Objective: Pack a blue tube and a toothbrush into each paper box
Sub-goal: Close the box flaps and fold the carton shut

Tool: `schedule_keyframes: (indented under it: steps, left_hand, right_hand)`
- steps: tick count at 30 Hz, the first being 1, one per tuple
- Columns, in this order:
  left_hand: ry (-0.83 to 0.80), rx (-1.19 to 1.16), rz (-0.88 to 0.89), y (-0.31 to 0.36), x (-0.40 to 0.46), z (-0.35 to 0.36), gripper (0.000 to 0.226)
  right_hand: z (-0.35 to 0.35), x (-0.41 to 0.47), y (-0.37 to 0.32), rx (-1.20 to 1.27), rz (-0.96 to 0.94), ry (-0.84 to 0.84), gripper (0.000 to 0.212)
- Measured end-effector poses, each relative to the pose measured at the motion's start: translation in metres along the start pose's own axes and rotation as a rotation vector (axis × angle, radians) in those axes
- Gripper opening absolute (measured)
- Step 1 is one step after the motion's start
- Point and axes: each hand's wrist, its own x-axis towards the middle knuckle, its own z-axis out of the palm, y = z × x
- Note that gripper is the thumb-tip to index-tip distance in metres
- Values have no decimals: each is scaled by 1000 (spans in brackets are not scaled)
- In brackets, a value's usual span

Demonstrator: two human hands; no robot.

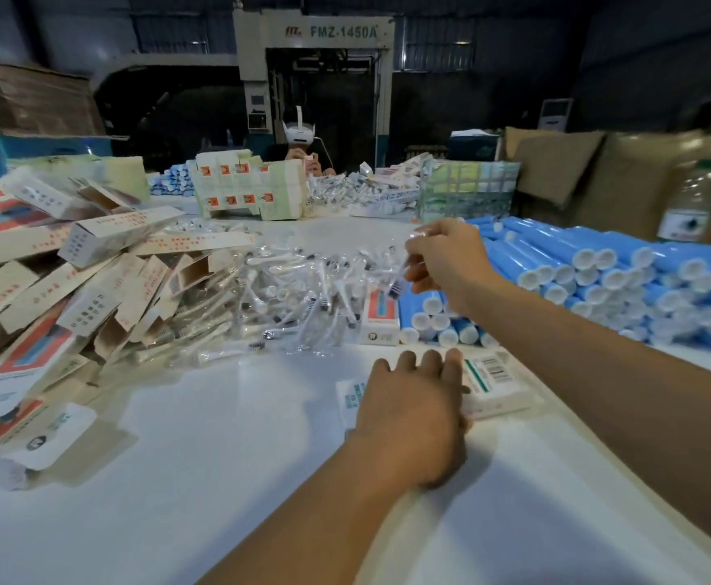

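My right hand point(446, 259) is raised above the table and pinches a wrapped toothbrush point(400, 280), its dark bristle head hanging down. My left hand point(412, 411) lies with straight fingers on a flat white paper box point(493, 382) near the table's middle. Several more wrapped toothbrushes point(286, 297) lie in a loose heap just beyond. A big stack of blue tubes point(598, 280) with white caps fills the right side. One box point(381, 316) lies against the nearest blue tubes.
A heap of open paper boxes point(71, 280) covers the left of the white table point(218, 479). Folded box stacks point(248, 187) and a clear bin point(467, 192) stand at the back. A water bottle point(689, 200) stands far right. A person with a headset sits opposite.
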Motion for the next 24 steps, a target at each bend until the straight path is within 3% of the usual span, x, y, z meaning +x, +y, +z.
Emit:
schedule_keyframes:
  steps: [5,9,24]
  left_hand:
    - [56,-25,20,0,4,-2,68]
    - [59,-35,9,0,6,0,66]
    - [104,-7,30,14,3,-2,67]
  right_hand:
    - [-104,-37,20,318,7,279,15]
    - [-151,-64,56,352,100,443,16]
    - [-112,-92,79,-16,89,263,17]
